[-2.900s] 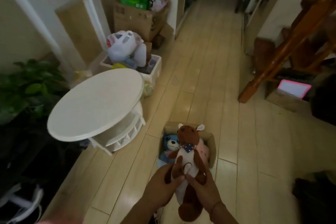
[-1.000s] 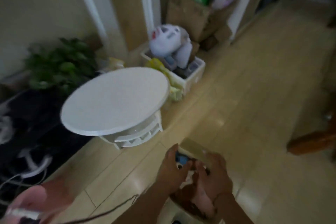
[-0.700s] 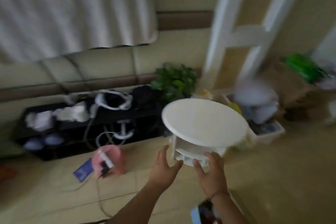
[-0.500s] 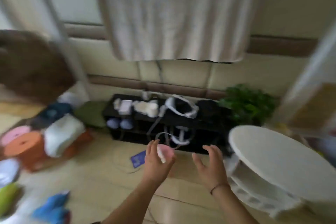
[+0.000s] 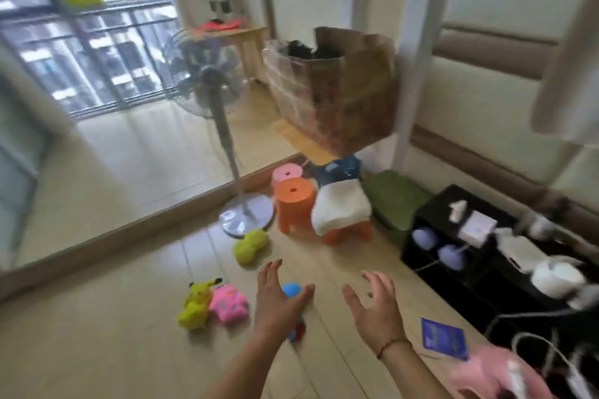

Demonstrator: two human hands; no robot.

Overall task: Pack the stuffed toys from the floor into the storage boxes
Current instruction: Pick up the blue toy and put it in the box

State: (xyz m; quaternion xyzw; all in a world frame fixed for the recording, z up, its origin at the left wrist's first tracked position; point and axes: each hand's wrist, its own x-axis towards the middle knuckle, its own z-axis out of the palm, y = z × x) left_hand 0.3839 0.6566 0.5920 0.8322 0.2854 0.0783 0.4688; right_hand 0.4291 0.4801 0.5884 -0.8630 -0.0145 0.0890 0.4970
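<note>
Several stuffed toys lie on the wooden floor. A yellow toy (image 5: 195, 305) and a pink toy (image 5: 229, 303) lie side by side at lower left. A green toy (image 5: 250, 244) rests near the fan base. A blue toy (image 5: 291, 290) with a red part is mostly hidden behind my left hand (image 5: 278, 300). Both hands are held out empty above the floor with fingers spread. My right hand (image 5: 374, 304) is apart from the toys, to the right. No storage box with toys is in view.
A standing fan (image 5: 212, 97) and its round base (image 5: 246, 215) stand ahead. Orange stools (image 5: 293, 201), one under a white cloth (image 5: 340, 209), sit beside a green cushion (image 5: 397, 204). A black low shelf (image 5: 486, 256) with cables runs along the right. A big cardboard box (image 5: 343, 87) stands behind.
The brown toy went into the cardboard box and my hands let go of it. The view then swung left across the round table and shelf to the toys on the floor.
</note>
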